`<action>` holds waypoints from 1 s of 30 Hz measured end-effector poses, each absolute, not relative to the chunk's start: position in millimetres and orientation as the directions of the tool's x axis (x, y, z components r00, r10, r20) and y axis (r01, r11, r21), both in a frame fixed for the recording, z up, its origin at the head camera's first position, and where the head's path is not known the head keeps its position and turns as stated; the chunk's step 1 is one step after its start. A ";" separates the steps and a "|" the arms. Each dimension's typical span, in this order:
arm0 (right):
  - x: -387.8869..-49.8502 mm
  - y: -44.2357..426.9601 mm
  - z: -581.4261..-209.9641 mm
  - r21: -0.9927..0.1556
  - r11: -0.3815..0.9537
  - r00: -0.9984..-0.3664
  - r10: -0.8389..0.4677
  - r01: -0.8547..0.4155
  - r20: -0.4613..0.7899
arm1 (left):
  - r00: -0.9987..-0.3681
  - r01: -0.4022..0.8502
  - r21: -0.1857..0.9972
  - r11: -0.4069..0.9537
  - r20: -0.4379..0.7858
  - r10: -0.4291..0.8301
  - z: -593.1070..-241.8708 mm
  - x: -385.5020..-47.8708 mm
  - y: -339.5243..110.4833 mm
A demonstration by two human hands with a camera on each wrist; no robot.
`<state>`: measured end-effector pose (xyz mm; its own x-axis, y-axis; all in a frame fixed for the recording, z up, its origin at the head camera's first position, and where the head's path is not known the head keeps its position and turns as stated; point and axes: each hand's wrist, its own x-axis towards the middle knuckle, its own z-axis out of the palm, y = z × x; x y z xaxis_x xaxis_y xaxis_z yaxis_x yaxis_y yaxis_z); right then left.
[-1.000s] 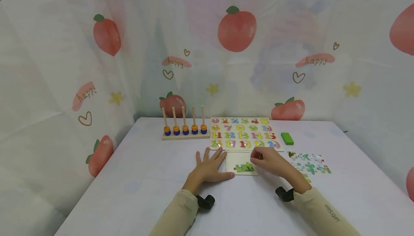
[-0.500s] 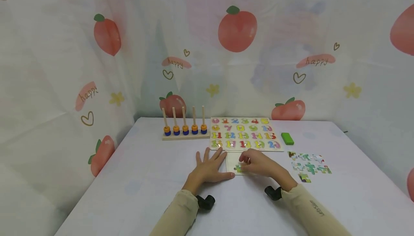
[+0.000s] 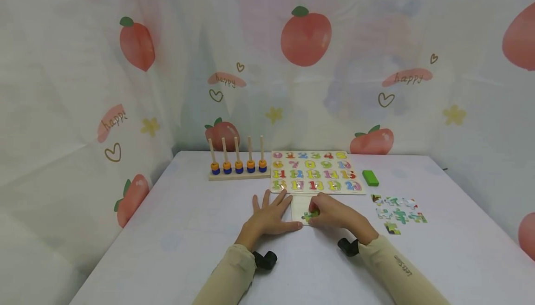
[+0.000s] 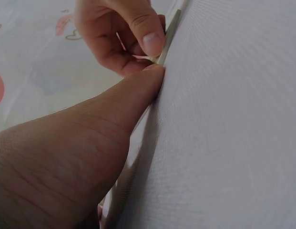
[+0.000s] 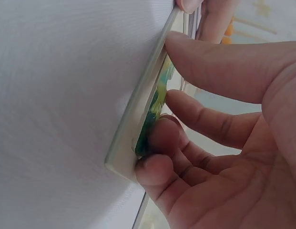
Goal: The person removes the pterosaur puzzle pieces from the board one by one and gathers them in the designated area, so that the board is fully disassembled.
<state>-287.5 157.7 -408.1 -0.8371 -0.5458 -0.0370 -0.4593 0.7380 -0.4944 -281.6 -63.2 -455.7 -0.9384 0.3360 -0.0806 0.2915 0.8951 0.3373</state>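
Observation:
A small pale puzzle board [image 3: 298,204] lies on the table in the head view, with joined green puzzle pieces [image 3: 307,217] along its near edge. My left hand [image 3: 269,217] rests flat at the board's left side, fingers spread, its thumb touching the near edge. My right hand [image 3: 332,212] covers the right part of the pieces. In the right wrist view, its curled fingers and thumb hold the green puzzle piece [image 5: 157,102] down against the board. The left wrist view shows the left thumb [image 4: 143,83] at the edge of the board [image 4: 171,31], close to the right hand.
Behind the hands lies a number board [image 3: 315,170]. Left of it stands a peg rack [image 3: 239,176] with orange and blue rings. A green block [image 3: 370,178] sits to its right. Several loose puzzle pieces [image 3: 400,215] lie on the table's right side.
My right hand has moved left from the board's right edge onto the green pieces, and its fingertips have come down nearer the board's edge. The left hand has stayed in place.

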 end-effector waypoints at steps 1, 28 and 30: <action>-287.6 157.9 -408.3 -0.497 0.737 -0.837 -0.546 -0.459 -0.037 | -0.938 0.292 0.337 0.895 -0.080 0.337 -455.7 -281.5 -63.1; -291.4 158.7 -418.8 -0.573 0.662 -0.836 -0.544 -0.484 0.078 | -0.934 0.308 0.346 0.886 -0.068 0.351 -458.2 -284.0 -64.3; -291.9 160.3 -418.9 -0.577 0.652 -0.831 -0.549 -0.492 0.088 | -0.935 0.306 0.349 0.886 -0.066 0.349 -458.2 -283.8 -64.4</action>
